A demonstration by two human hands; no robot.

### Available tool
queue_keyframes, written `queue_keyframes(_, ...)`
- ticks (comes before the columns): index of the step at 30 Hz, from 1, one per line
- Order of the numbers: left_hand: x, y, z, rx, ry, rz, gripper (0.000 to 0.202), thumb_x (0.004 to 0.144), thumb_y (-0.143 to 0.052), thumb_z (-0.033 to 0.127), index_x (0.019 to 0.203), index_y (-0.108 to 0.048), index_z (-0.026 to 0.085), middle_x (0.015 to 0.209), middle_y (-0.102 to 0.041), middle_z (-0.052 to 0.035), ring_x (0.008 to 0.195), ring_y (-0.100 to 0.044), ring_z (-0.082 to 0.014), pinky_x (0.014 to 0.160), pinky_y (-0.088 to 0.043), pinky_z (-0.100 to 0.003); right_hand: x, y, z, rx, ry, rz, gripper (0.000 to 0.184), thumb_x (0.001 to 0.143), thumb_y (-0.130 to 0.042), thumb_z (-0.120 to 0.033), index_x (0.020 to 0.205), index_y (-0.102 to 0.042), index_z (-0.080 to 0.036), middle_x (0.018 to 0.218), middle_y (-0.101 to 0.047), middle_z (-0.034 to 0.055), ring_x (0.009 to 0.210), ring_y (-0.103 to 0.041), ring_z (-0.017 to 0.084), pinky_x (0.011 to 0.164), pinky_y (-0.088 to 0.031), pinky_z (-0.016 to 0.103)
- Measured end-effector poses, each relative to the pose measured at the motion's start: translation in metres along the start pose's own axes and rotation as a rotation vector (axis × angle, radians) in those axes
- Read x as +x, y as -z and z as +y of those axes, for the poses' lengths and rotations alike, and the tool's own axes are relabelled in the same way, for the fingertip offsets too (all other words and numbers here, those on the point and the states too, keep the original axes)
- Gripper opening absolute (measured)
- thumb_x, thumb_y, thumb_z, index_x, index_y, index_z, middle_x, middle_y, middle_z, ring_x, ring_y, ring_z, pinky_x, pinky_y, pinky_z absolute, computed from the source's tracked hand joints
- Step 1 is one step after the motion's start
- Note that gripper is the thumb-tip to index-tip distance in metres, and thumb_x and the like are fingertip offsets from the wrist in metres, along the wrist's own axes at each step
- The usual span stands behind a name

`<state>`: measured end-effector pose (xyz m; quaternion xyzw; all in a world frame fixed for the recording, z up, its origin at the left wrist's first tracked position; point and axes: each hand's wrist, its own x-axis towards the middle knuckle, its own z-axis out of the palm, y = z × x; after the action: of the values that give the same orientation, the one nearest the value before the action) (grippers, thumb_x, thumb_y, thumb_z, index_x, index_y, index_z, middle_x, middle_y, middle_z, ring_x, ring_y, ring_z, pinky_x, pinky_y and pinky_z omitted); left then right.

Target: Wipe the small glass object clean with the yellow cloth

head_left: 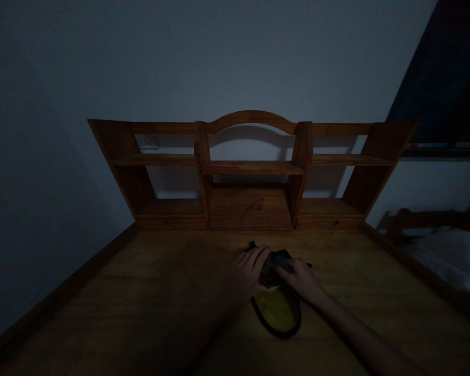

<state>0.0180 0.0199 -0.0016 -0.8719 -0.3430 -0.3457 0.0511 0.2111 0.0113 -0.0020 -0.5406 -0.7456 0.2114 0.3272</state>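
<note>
In the dim light, a dark item with a patterned part lies on the wooden desk. A yellow-green oval panel with a thick black rim extends from it towards me; I cannot make out its kind. My left hand is curled over the left side of the patterned part, fingers together. On the other side, my right hand is closed around a small dark grey piece, which touches the top of the dark item. The fingers partly hide both pieces.
A wooden shelf unit with an arched top stands along the back of the desk. Raised wooden edges run down both sides. To the right are a dark window, a wooden rail and pale cloth.
</note>
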Motion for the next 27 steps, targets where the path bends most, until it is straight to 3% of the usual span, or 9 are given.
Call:
queue_keyframes(4, 0.0, 0.0, -0.001, 0.012, -0.008, 0.002, 0.081, 0.072, -0.056, 0.064, 0.134, -0.035, 0.016, 0.129, -0.051, -0.0125, 0.117, -0.049, -0.0282, 0.098, -0.04, -0.039, 0.0, -0.002, 0.002, -0.021, 0.03, 0.007, 0.042, 0.086, -0.046, -0.044, 0.061, -0.062, -0.015, 0.058, -0.065, 0.0035, 0.054, -0.061, 0.019, 0.049, -0.036, 0.024)
queue_keyframes(11, 0.001, 0.002, 0.0, 0.058, -0.053, -0.025, 0.077, 0.076, -0.054, 0.06, 0.135, -0.034, 0.016, 0.13, -0.05, -0.0133, 0.118, -0.049, -0.0278, 0.097, -0.04, -0.039, -0.001, -0.005, 0.004, -0.039, 0.022, 0.001, 0.031, 0.086, -0.045, -0.034, 0.066, -0.06, -0.016, 0.066, -0.066, 0.0061, 0.059, -0.061, 0.021, 0.055, -0.041, 0.027)
queue_keyframes(21, -0.001, 0.0, -0.001, 0.063, -0.043, -0.046, 0.083, 0.072, -0.057, 0.063, 0.135, -0.034, 0.015, 0.131, -0.05, -0.0132, 0.117, -0.048, -0.0277, 0.098, -0.038, -0.039, -0.002, 0.001, -0.003, 0.213, -0.067, -0.112, 0.017, 0.077, -0.051, -0.025, 0.086, -0.062, -0.014, 0.089, -0.067, 0.0062, 0.085, -0.061, 0.023, 0.077, -0.046, 0.032)
queue_keyframes(27, 0.001, 0.002, 0.001, 0.064, -0.06, -0.034, 0.083, 0.072, -0.055, 0.065, 0.135, -0.034, 0.016, 0.128, -0.052, -0.0149, 0.115, -0.051, -0.0286, 0.096, -0.04, -0.039, -0.003, -0.002, -0.006, 0.167, 0.002, -0.069, 0.01, 0.075, -0.052, -0.021, 0.077, -0.06, -0.016, 0.079, -0.066, 0.0034, 0.073, -0.06, 0.019, 0.067, -0.045, 0.028)
